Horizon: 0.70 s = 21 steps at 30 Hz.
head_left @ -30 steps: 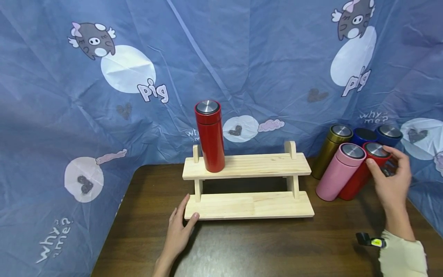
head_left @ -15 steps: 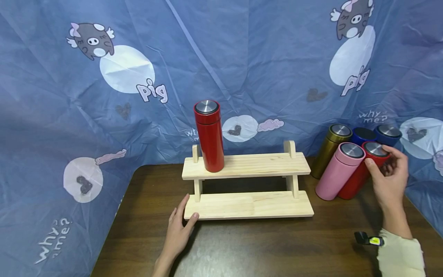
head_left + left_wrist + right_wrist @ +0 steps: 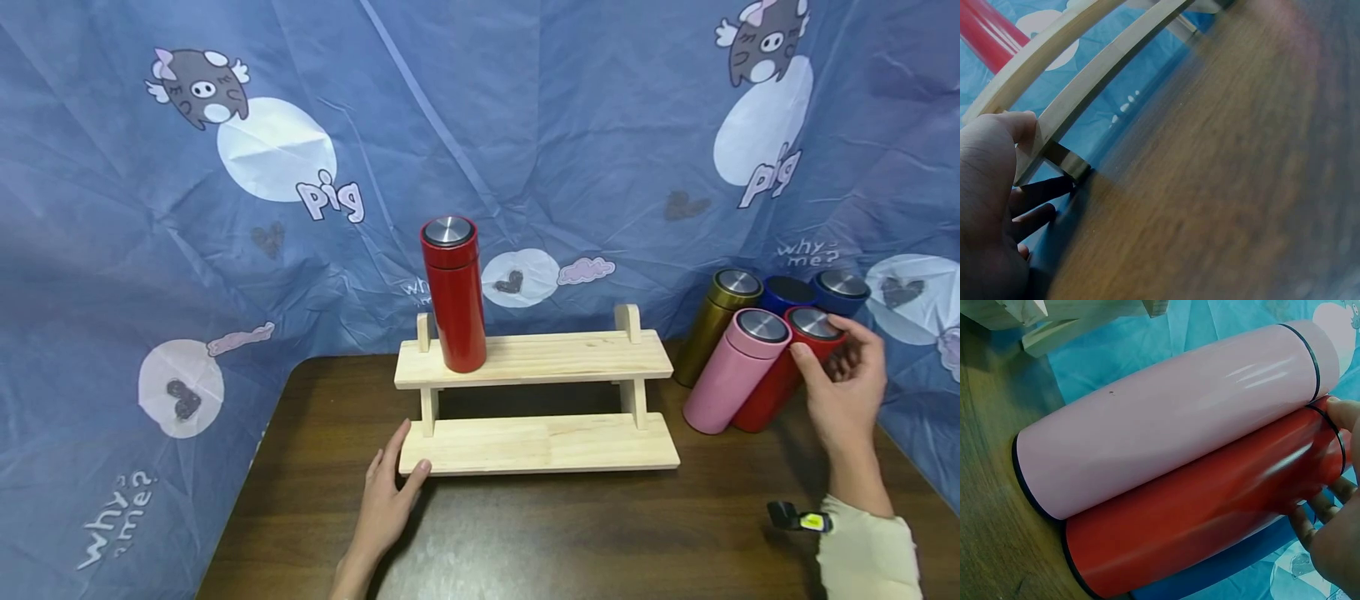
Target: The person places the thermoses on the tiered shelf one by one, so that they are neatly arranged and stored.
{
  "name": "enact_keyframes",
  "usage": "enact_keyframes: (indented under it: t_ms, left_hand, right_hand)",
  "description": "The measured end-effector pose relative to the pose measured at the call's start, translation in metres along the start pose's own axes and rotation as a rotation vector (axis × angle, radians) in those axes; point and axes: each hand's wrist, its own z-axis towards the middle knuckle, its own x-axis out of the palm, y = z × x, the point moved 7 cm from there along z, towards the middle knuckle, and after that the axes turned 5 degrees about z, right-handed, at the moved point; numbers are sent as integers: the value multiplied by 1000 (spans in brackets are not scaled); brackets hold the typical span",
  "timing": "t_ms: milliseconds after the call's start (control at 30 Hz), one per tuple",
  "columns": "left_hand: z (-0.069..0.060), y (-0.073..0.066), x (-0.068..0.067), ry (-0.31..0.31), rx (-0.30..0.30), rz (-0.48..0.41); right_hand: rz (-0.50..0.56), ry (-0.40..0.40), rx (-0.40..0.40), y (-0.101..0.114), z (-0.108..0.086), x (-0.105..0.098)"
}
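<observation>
A two-tier wooden rack [image 3: 540, 443] stands on the table. My left hand [image 3: 386, 504] grips the left end of its lower board, thumb on the board and fingers reaching beneath it in the left wrist view. Upright on the upper board, toward the left, is a red thermos [image 3: 456, 308]. At the right, my right hand [image 3: 851, 396] holds another red thermos [image 3: 1197, 509] near its lid, with the thumb on one side and fingers on the other. A pink thermos [image 3: 738, 371] touches that red one on its left; both stand on the table.
Behind the held thermos are a gold thermos [image 3: 708, 333] and two blue ones, a dark-topped blue thermos [image 3: 789, 292] and a steel-topped blue thermos [image 3: 843, 287]. A blue printed cloth [image 3: 540, 167] hangs behind the brown table [image 3: 540, 542].
</observation>
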Motion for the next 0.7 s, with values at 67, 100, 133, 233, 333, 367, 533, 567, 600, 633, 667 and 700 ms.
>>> enact_keyframes:
  t_ms: [67,100,133,233,333,367,533,567,600,633,667,700]
  left_hand:
    - [0,0,0,1,-4,2]
    - [0,0,0,1,-6,2]
    - [0,0,0,2,-6,2]
    - [0,-1,0,0,-3,2]
    - [1,-2,-1,-2,3,2]
    - [1,-2,-1,-1,4,3]
    - [1,-2,0,3,4,4]
    - [1,-1,0,3,2,5]
    - [1,-1,0,3,0,6]
    - [0,-1,0,4,-2,7]
    - [0,0,0,4,-2,9]
    - [0,0,0,4,-2,9]
  right_hand:
    - [-17,-4,-2,0,0,0]
    - [-28,-6,-5,1,0,-1]
    - [-36,-8,-7,1,0,-1]
    - [-59,-12,-9,2,0,-1]
    - [-80,-20,-14,3,0,-2]
    - [-84,-24,-15,4,0,-2]
    - [-81,-60,-26,10,1,-6]
    - [-78,-67,-29,12,1,-7]
    - [-80,-74,-33,13,1,-8]
    - [-85,-79,-40,15,2,-10]
    - [-89,-83,-47,16,2,-11]
    - [-92,-88,-55,18,2,-12]
